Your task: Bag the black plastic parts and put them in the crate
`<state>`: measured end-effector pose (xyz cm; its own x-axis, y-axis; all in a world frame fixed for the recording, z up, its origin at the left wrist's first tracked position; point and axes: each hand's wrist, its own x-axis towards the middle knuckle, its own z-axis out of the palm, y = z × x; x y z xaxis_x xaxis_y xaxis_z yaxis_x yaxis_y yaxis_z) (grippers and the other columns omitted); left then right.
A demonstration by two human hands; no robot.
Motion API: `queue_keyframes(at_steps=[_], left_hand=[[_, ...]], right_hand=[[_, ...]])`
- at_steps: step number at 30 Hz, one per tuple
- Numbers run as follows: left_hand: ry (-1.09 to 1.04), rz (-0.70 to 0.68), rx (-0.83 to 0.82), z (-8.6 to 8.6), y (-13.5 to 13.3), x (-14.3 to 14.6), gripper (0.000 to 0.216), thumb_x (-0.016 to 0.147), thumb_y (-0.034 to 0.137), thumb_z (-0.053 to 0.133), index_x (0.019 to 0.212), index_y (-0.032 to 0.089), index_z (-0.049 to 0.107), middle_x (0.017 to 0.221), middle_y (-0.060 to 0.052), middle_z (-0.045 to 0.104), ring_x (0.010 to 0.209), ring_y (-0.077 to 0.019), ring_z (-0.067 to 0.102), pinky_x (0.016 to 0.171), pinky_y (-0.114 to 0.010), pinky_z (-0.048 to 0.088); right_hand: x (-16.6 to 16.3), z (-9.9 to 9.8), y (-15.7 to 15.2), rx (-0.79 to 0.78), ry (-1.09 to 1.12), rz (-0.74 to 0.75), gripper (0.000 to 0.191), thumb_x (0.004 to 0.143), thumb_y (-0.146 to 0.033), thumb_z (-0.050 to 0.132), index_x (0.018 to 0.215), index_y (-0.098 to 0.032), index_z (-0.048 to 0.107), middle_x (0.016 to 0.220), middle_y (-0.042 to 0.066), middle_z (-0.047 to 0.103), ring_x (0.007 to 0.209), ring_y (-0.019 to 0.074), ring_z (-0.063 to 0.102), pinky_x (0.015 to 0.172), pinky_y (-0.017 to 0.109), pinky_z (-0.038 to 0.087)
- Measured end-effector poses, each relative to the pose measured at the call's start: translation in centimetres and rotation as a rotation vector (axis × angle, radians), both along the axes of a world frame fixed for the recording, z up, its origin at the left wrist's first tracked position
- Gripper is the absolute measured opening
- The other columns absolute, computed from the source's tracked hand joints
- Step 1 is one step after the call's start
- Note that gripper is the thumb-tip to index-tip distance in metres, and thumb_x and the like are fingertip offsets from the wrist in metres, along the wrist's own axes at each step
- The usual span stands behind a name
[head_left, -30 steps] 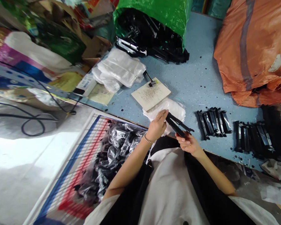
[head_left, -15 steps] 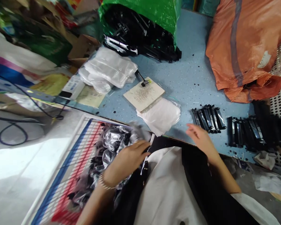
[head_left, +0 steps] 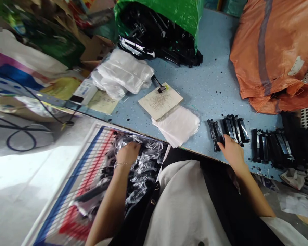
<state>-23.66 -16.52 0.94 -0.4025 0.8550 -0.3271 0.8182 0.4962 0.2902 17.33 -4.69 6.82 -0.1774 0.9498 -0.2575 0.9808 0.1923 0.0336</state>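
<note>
My left hand (head_left: 128, 152) is over the basket, its fingers curled closed; whatever they hold is hidden. Beneath it lie several black parts in clear plastic bags (head_left: 146, 164), heaped in the basket. On the tabletop, my right hand (head_left: 233, 152) has its thumb and fingers closed at the lower end of a slim black plastic part (head_left: 218, 131). A similar piece lies against that one on its left. Just beyond this hand is a small row of the same shiny black parts (head_left: 231, 126). A larger group of black parts (head_left: 274, 145) lies to its right.
The blue speckled table (head_left: 207, 85) carries a stack of thin white sheets (head_left: 178, 126), a beige board (head_left: 160, 102), clear plastic bags (head_left: 125, 71), a green bag (head_left: 169, 13) of black parts and an orange sack (head_left: 269, 58). The wire basket (head_left: 74, 174) stands below its front edge.
My left hand has moved left and deeper over the basket, its fingers now curled. My right hand has reached the black parts, and two of them now lie apart from the row.
</note>
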Motion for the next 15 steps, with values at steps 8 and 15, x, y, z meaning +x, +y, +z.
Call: queue_keyframes(at_steps=[8, 15], left_hand=[[-0.046, -0.41, 0.427, 0.2, 12.5, 16.2, 0.013, 0.086, 0.01, 0.059, 0.08, 0.013, 0.07, 0.103, -0.017, 0.07, 0.097, -0.0275, 0.065, 0.082, -0.038, 0.053], [-0.69, -0.008, 0.369, -1.6, 14.1, 11.5, 0.009, 0.077, 0.018, 0.069, 0.076, 0.018, 0.06, 0.065, 0.002, 0.064, 0.058, -0.0139, 0.06, 0.059, -0.026, 0.05]], right_hand=[[1.3, -2.5, 0.8, -0.086, 0.544, -0.132, 0.031, 0.091, -0.037, 0.054, 0.11, -0.016, 0.067, 0.095, 0.01, 0.071, 0.08, 0.0225, 0.064, 0.074, 0.034, 0.048], [-0.2, -4.1, -1.1, -0.658, 1.591, -0.674, 0.023, 0.07, -0.036, 0.076, 0.084, -0.02, 0.068, 0.069, -0.002, 0.061, 0.057, 0.0103, 0.049, 0.051, 0.022, 0.041]])
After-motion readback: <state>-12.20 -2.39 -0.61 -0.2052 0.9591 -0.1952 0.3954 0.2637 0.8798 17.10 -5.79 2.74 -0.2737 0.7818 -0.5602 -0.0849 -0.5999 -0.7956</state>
